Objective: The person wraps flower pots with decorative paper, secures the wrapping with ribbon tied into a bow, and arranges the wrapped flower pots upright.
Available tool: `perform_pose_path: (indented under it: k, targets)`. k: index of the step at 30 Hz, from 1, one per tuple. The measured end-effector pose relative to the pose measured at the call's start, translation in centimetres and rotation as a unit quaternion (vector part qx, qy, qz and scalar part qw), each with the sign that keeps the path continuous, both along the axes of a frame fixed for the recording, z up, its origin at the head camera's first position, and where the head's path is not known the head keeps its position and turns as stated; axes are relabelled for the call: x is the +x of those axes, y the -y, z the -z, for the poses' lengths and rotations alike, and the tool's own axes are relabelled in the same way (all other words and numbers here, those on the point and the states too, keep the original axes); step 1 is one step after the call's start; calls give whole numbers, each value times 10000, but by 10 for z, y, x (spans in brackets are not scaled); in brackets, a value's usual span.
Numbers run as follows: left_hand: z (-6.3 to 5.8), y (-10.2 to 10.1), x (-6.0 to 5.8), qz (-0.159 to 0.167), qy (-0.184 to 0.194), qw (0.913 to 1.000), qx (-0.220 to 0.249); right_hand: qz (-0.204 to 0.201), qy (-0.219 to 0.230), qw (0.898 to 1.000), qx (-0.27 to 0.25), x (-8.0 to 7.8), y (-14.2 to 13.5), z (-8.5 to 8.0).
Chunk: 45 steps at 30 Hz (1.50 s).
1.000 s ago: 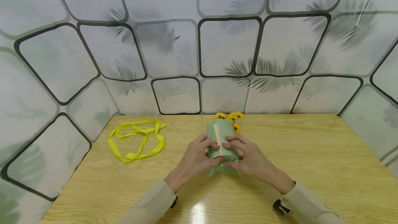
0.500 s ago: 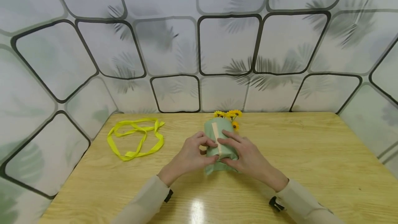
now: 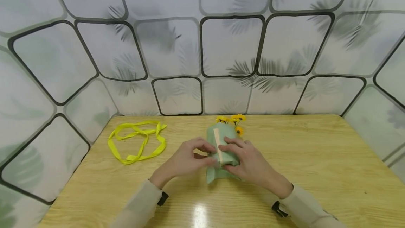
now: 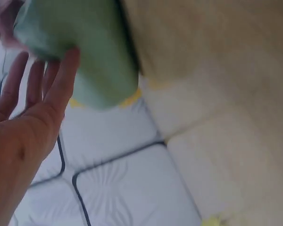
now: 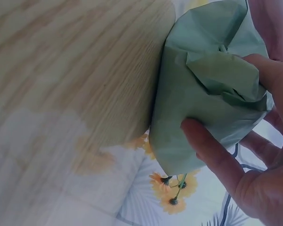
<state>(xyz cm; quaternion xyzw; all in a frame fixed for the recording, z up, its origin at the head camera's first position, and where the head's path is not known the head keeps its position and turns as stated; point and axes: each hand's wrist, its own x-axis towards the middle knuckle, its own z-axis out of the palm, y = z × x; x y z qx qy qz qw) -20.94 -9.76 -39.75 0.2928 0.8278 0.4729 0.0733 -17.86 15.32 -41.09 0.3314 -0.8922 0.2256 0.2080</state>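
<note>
A bundle wrapped in green paper (image 3: 228, 132) lies at mid-table, a beige strip (image 3: 217, 140) running along its top. Yellow flowers (image 3: 239, 131) poke out behind its far end; the right wrist view shows more yellow flowers (image 5: 173, 203). My right hand (image 3: 250, 163) grips the near end, with its fingers on top and its thumb at the crumpled fold seen in the right wrist view. On the left side my left hand (image 3: 190, 156) touches the paper with its fingertips, thumb apart from the fingers. In the left wrist view those fingers (image 4: 68, 68) are nearly straight against the paper.
A long yellow ribbon (image 3: 161, 147) lies in loose loops on the wooden table (image 3: 316, 157), left of the bundle. Behind the table's far edge stands a patterned curtain-like backdrop (image 3: 232, 46). A black wrist strap (image 3: 162, 198) shows at the left sleeve.
My left hand has slid left, away from the strip and the near fold, its fingers loosening. My right hand has shifted slightly left and keeps its hold on the bundle.
</note>
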Motion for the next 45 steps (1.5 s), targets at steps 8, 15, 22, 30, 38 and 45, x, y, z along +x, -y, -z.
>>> perform_pose_path:
  k: [8,15,22,30,38,45]
  targets:
    - [-27,81,-43,-1985,10,9522,-2321,-1,208,9998,-14,0,5,1]
    - [-26,135,-48,-2778,1041,8946,-3341,33,288,9996,12,1,6,0]
    - [-24,159,-46,-2822,1113,8922,-3345,49,309,9995,-24,1,4,0]
    - [-61,166,-44,-3283,989,9389,311,9,241,9997,-81,2,3,1]
    - [-94,158,-33,-2325,1046,8684,4253,-9,166,9998,-95,1,1,3]
    - [-93,172,-39,-4184,162,8565,3020,76,249,9995,-149,1,1,2]
